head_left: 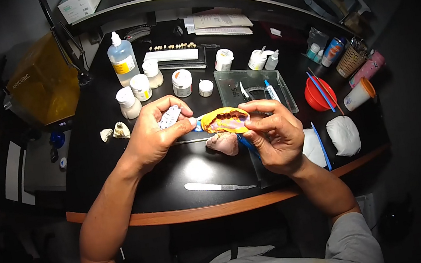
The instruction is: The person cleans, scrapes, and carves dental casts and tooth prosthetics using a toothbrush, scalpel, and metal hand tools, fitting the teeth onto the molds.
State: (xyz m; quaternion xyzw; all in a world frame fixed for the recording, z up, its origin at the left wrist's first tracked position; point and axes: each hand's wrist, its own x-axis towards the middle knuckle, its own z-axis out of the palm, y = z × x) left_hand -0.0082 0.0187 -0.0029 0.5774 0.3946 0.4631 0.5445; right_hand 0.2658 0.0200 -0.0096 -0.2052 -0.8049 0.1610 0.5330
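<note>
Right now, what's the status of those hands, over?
Right fingers gripping yellow mould. Left fingers curled around white piece. Knife lies apart from both, seemingly not in the way.

Black desk [147,198], scalpel [219,187], white jars [182,83], red bowl [315,98]

Bright glare pools on the desk [200,170] (corners dark, edges curved).
</note>
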